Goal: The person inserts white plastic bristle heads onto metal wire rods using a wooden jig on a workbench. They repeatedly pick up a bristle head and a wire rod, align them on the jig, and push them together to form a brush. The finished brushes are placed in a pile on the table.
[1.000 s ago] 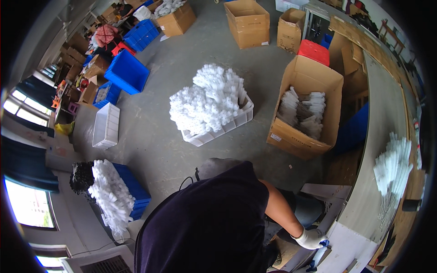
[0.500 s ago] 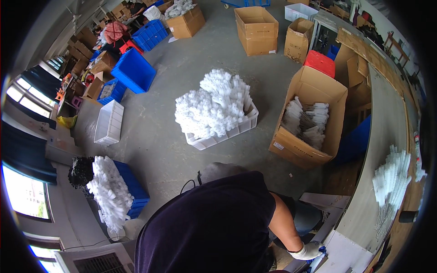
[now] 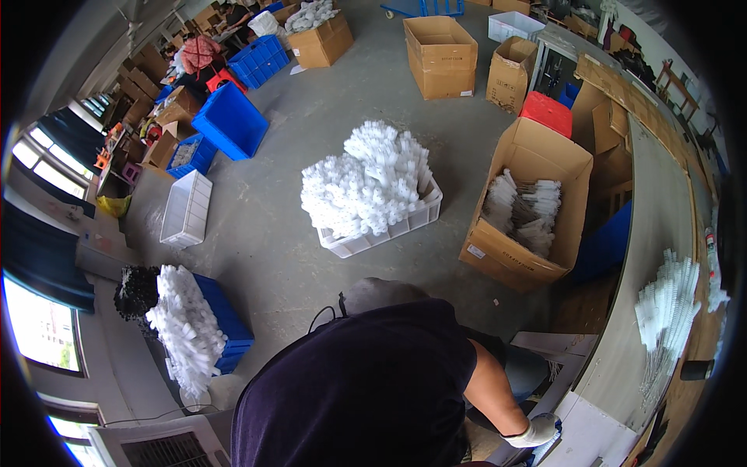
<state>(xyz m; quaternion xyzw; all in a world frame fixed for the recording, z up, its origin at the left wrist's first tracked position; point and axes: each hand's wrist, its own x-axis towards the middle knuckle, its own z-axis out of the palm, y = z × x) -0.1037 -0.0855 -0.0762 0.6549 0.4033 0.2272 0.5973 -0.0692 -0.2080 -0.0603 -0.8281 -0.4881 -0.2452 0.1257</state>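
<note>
My right hand [image 3: 538, 430], in a white glove with blue at the fingertips, is at the lower right beside a white board [image 3: 590, 428]. Its fingers look curled round something, partly hidden. A pale bluish-white strip [image 3: 546, 450] shows just below the fingers; I cannot make out what it is. Dark shirt cloth [image 3: 358, 381] fills the lower middle, and my left hand is out of view. On the grey bench [image 3: 622, 335] at the right lies a bundle of white bristle brushes [image 3: 668, 300] with thin wire stems.
A white crate [image 3: 385, 243] heaped with white brushes stands mid-floor. Right of it, an open carton [image 3: 517, 265] holds more brushes. At left, a blue crate [image 3: 233, 331] stands by a white brush pile [image 3: 185, 327]. Several cartons and blue crates stand farther back, with people at work at the upper left.
My right hand has shifted slightly up and turned, with the glove's back now covering more of the fingers. The strip below it shows less. The view has shifted a little.
</note>
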